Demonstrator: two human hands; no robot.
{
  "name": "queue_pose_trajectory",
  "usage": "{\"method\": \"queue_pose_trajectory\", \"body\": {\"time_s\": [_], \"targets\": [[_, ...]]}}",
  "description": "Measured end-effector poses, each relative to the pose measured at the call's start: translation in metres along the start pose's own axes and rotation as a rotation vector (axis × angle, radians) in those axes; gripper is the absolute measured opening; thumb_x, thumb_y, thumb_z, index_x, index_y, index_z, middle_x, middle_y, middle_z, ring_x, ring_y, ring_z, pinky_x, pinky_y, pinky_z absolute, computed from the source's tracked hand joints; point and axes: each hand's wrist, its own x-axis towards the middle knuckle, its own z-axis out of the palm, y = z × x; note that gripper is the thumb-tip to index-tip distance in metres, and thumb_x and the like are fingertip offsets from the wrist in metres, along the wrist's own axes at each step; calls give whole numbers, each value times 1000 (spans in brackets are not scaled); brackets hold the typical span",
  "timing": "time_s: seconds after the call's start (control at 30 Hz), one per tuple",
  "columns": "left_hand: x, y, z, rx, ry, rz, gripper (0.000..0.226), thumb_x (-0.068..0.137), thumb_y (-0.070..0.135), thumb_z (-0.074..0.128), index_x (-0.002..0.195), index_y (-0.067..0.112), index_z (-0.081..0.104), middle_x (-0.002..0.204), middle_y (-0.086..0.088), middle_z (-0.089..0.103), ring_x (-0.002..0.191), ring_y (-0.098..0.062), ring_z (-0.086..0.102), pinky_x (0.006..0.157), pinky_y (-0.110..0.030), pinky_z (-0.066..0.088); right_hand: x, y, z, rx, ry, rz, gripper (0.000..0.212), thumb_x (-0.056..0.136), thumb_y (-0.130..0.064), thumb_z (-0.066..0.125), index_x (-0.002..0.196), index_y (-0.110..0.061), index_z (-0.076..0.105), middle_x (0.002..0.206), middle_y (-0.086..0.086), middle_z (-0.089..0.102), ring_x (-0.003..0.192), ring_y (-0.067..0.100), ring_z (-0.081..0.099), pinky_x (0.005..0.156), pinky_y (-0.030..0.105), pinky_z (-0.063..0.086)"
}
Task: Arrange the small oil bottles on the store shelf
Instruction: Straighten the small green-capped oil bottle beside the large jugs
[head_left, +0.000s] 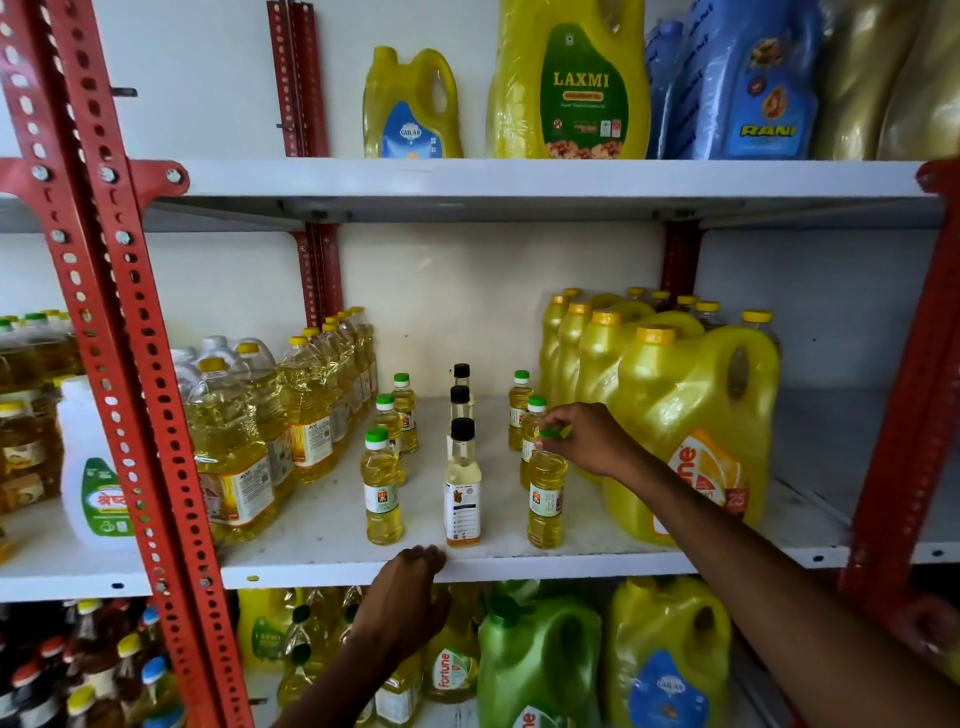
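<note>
Pinching the green cap of the front right bottle (545, 493), the right hand (587, 441) has its fingertips closed on the top only; the body is unsupported. Left hand (410, 597) rests loosely open on the shelf edge (571, 564), holding nothing. Landmark: the black-capped bottle (462, 483) at front centre. Two green-capped bottles stand behind the held one, right of the landmark; three more stand to its left. Risk: a cap-only grip could let the bottle swing or tip, knocking its near neighbours or the large yellow jug (691, 431) just beside it.
</note>
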Motion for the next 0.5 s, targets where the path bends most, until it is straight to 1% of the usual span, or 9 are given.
{"method": "queue_pose_trajectory", "body": {"time_s": [0.07,0.1,0.17,0.23,0.3,0.33,0.4,0.43,0.5], "targets": [[-1,0,0,-4,4,-2,55,85,26,67,138,21,51,137,-2,60,125,-17,56,104,-29,47,-1,0,1,13,-24,14,42,74,-23,79,114,-13,69,117,9,71,107,17,64,83,20,44],[-1,1,0,-5,5,-2,56,85,26,68,138,21,51,137,-2,60,125,-17,57,104,-30,47,-2,1,2,22,-29,22,44,74,-23,80,115,-14,69,118,9,71,109,18,64,81,17,44],[-2,1,0,-9,7,-4,56,84,26,68,138,21,51,137,-2,61,125,-17,56,105,-30,46,-2,3,3,32,-19,36,45,73,-23,81,115,-14,69,118,9,71,109,19,65,68,6,40],[-2,1,-1,-12,12,-7,56,84,26,69,137,21,51,137,-1,61,125,-17,57,104,-30,47,-2,3,4,29,2,36,45,72,-23,82,114,-13,70,114,11,72,107,19,66,62,0,32],[-2,1,-1,-16,12,-11,56,84,26,69,137,21,52,136,-1,62,124,-17,57,104,-30,47,-3,3,4,27,12,31,44,71,-23,82,112,-12,71,112,12,73,105,20,67,61,1,32],[-2,1,-2,-18,11,-12,56,84,26,70,137,21,51,136,-1,62,124,-17,57,104,-30,47,-3,3,4,25,17,28,43,71,-23,82,112,-12,71,112,12,73,105,20,67,62,4,34],[-2,2,-2,-19,10,-14,56,84,26,69,137,21,51,135,-1,62,124,-17,57,104,-31,47,-5,3,4,22,30,27,41,72,-22,82,110,-11,72,111,12,73,104,20,67,70,12,39],[-2,2,-2,-18,10,-15,56,84,25,69,137,21,51,135,-2,62,123,-18,58,103,-31,48,-5,3,4,20,37,27,40,72,-22,82,109,-10,72,111,12,74,103,20,67,73,13,40],[-1,2,-1,-16,12,-15,56,84,25,70,137,21,52,135,-3,62,123,-18,58,103,-32,48,-6,4,5,17,49,26,39,72,-22,82,108,-9,72,109,12,74,101,18,68,67,9,38]]}}
